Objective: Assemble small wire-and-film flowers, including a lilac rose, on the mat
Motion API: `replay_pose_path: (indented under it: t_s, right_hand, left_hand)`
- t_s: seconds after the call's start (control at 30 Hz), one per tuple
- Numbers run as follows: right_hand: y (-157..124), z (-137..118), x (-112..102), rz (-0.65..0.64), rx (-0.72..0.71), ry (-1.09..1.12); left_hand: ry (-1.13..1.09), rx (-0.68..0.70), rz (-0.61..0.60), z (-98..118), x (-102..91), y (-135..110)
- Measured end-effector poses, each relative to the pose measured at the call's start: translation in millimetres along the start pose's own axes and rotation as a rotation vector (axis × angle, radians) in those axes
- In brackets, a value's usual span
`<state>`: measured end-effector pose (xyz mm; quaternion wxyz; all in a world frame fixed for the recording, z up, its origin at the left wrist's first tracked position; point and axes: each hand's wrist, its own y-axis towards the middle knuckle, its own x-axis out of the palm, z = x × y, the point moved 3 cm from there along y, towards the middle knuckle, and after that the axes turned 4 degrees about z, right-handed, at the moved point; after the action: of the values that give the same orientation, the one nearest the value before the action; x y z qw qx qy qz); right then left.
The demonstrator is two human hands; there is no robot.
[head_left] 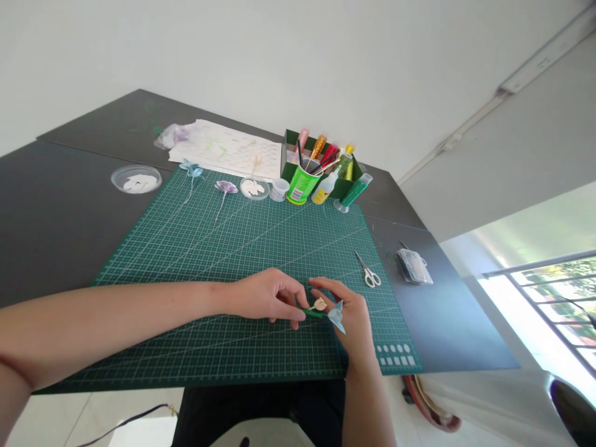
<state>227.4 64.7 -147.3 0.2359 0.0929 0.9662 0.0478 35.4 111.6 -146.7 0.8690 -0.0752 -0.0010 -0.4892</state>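
My left hand (279,298) is closed in a pinch on the green stem of an artificial flower, low over the cutting mat. The stem (315,313) points right and carries a small cream bud (320,304) and a pale blue flower head (336,316). Behind that blue head is my right hand (351,310), its index finger stretched toward the left hand and its fingers apart. Some of its fingers are hidden, and no grip on the flower shows. White-handled scissors (371,277) lie to the right of the hands.
Along the far side of the green mat (261,248) lie a blue flower (190,169), a purple flower (226,187) and a dish of white pieces (254,188). A green can of tools (302,185), a glue bottle (325,188) and a box of glitter tubes (289,139) stand there too.
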Motion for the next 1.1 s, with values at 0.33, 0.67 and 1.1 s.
replay_pose_path:
  t_s: [0.33, 0.67, 1.1]
  right_hand:
    - [-5.4, 1.9, 1.5, -0.061, -0.036, -0.049]
    - [-5.1, -11.7, 0.2, 0.046, -0.213, -0.072]
    - [-10.7, -26.6, -3.2, 0.085, -0.445, -0.126]
  left_hand:
    - [0.005, 0.048, 0.117, 5.0, -3.4, -1.0]
    - [-0.009, -0.021, -0.078, -1.6, 4.7, -2.7]
    - [-0.107, -0.017, -0.152, 6.8, 14.9, -8.8]
